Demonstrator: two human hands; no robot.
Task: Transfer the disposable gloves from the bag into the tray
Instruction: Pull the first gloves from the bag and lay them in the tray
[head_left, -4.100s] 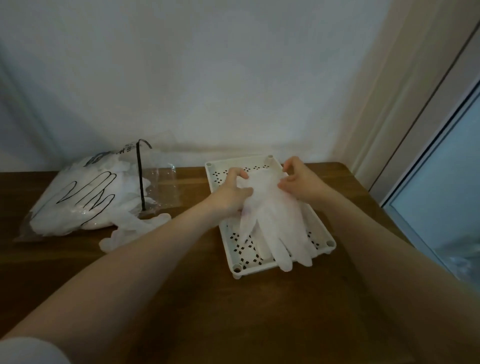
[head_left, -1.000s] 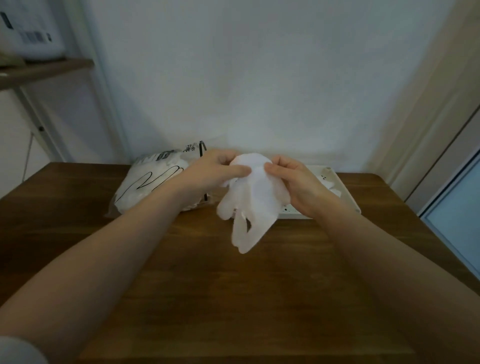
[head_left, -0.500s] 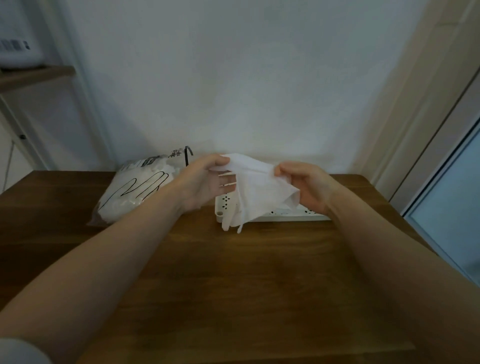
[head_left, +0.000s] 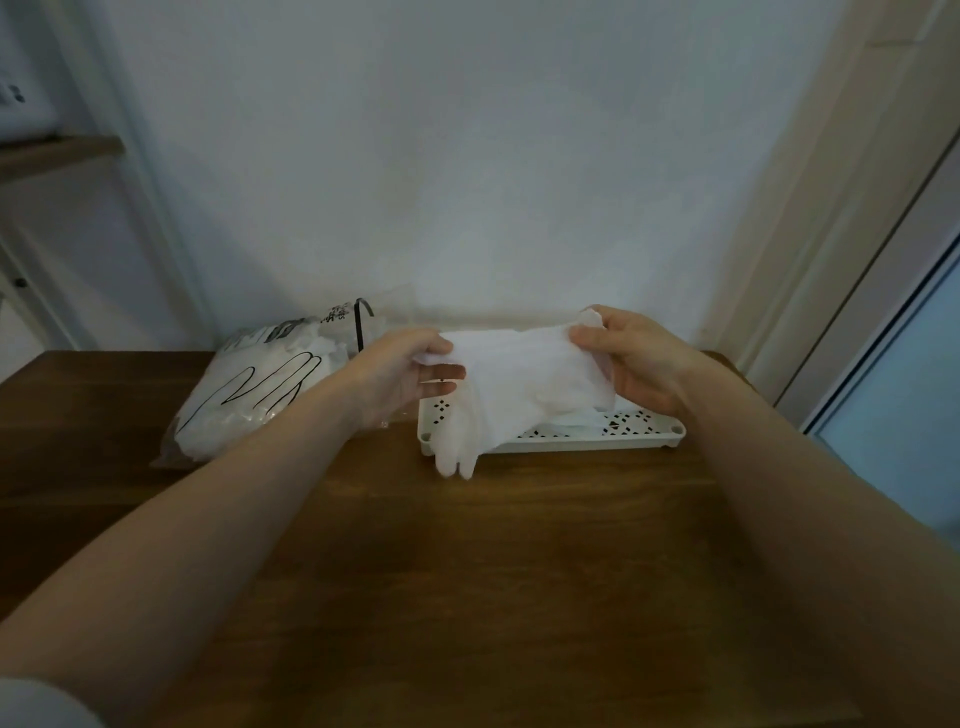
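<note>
A white disposable glove (head_left: 519, 384) is stretched wide between both hands above the white perforated tray (head_left: 597, 441). My left hand (head_left: 400, 376) pinches the glove's left cuff edge, and my right hand (head_left: 631, 358) pinches the right edge. The glove's fingers hang down over the tray's front left corner. More white gloves lie in the tray, mostly hidden behind the held one. The clear bag (head_left: 260, 389) with a black hand outline lies left of the tray, holding more gloves.
Everything sits on a brown wooden table (head_left: 467, 571) against a white wall. A wooden shelf (head_left: 57, 150) is at the far left. A door frame and glass door (head_left: 893, 312) stand at the right.
The glove was bunched a second ago; now both hands have pulled it apart sideways and carried it over the tray. The view has shifted so the tray shows more fully.
</note>
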